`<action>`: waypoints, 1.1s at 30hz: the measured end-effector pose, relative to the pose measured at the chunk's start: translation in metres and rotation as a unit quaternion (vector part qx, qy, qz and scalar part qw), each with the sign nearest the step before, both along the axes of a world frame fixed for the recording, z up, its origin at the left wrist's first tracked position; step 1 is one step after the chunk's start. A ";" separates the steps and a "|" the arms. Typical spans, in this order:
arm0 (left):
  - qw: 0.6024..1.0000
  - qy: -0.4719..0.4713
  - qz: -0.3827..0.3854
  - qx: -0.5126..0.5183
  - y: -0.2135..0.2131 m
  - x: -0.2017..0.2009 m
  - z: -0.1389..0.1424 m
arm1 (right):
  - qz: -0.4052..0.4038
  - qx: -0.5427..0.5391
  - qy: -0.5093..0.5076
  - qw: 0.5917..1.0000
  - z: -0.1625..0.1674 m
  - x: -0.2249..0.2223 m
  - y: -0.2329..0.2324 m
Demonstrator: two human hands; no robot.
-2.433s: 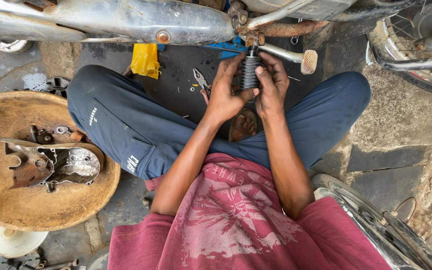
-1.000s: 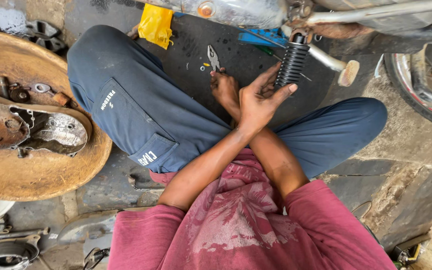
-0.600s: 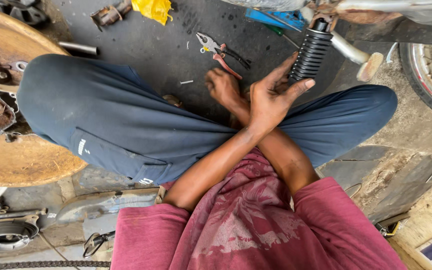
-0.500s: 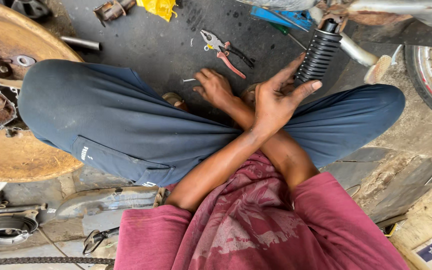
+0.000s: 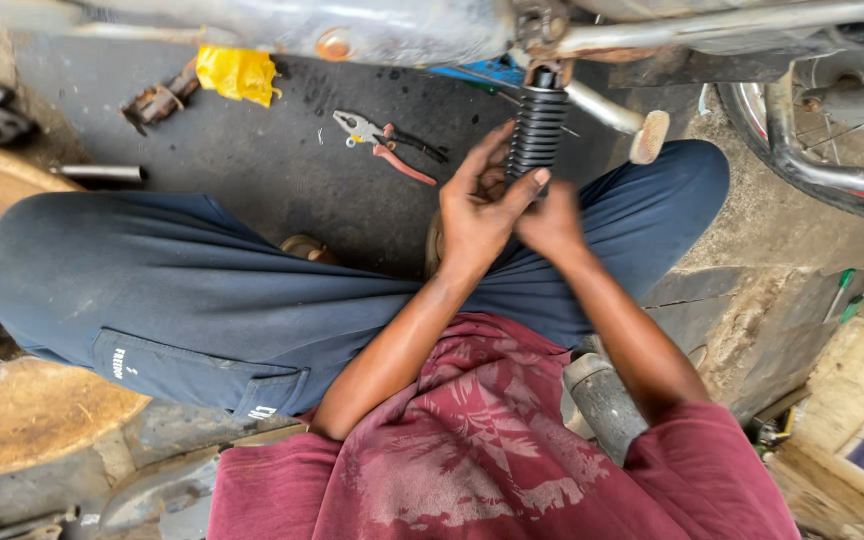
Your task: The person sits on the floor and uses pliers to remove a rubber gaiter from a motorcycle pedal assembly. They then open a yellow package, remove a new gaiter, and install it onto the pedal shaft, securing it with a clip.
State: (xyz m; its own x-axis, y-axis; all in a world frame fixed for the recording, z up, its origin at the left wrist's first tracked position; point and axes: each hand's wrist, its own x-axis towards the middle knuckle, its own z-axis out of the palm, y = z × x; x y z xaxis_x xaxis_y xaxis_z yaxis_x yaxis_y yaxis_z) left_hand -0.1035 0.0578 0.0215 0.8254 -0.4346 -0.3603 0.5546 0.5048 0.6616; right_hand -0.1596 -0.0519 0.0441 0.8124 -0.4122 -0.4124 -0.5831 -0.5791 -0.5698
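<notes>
A black ribbed rubber boot (image 5: 537, 125) hangs down from the motorcycle frame (image 5: 572, 40) above my crossed legs. My left hand (image 5: 474, 208) grips its lower end, with the fingers on the left side and the thumb on the front. My right hand (image 5: 554, 222) sits just right of the left hand, below the boot. It is blurred, so I cannot see whether it holds anything. Red-handled pliers (image 5: 392, 148) lie on the dark floor to the left of the boot, apart from both hands.
A yellow rag (image 5: 237, 72) and a rusty metal part (image 5: 157, 100) lie at the far left. A footpeg (image 5: 647, 135) sticks out beside the boot and a spoked wheel (image 5: 832, 130) stands at the right. A round rusty pan (image 5: 22, 410) is at the left; a wooden crate (image 5: 852, 440) and a green screwdriver (image 5: 840, 290) are at the right.
My right hand, which reached across to the left near the pliers, has drawn back under the boot, so my arms no longer cross. The left hand stays on the boot.
</notes>
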 end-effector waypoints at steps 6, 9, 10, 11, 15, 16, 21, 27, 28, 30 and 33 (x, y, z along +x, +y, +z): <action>0.998 0.043 -0.047 -0.007 0.003 0.015 0.003 | -0.085 0.013 -0.276 0.957 0.089 -0.007 -0.024; 0.994 0.032 -0.086 0.051 0.002 0.022 0.000 | -0.138 0.046 -0.355 0.924 0.090 0.006 -0.021; 0.993 0.029 -0.098 0.060 -0.001 0.023 -0.001 | -0.157 0.065 -0.380 0.909 0.085 0.013 -0.023; 0.992 0.025 -0.108 0.067 -0.003 0.024 -0.002 | -0.173 0.084 -0.405 0.894 0.080 0.018 -0.024; 0.984 0.150 -0.095 -0.025 -0.005 0.028 0.004 | -0.203 0.045 -0.372 0.904 0.061 0.036 -0.029; 0.981 0.175 -0.079 -0.034 -0.005 0.028 0.007 | -0.203 0.055 -0.377 0.902 0.058 0.041 -0.030; 0.977 0.194 -0.041 -0.078 0.000 0.036 0.019 | -0.145 0.032 -0.353 0.924 0.057 0.062 -0.036; 0.987 0.149 -0.029 -0.056 -0.003 0.036 0.022 | -0.157 0.093 -0.312 0.932 0.067 0.071 -0.039; 0.986 0.152 -0.026 -0.056 -0.002 0.036 0.022 | -0.151 0.091 -0.307 0.935 0.068 0.070 -0.038; 0.987 0.155 -0.019 -0.049 -0.001 0.035 0.022 | -0.132 0.080 -0.302 0.941 0.068 0.071 -0.040; 0.988 0.145 -0.019 -0.039 -0.003 0.035 0.020 | -0.096 0.059 -0.313 0.943 0.063 0.077 -0.044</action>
State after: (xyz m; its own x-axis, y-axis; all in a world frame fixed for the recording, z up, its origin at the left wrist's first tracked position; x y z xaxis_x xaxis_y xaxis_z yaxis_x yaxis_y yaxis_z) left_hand -0.0689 0.0548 0.0412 0.6752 -0.4987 -0.5435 0.7344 0.5234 0.4321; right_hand -0.0830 -0.0954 0.1072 0.8269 -0.5580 0.0705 -0.1993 -0.4080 -0.8909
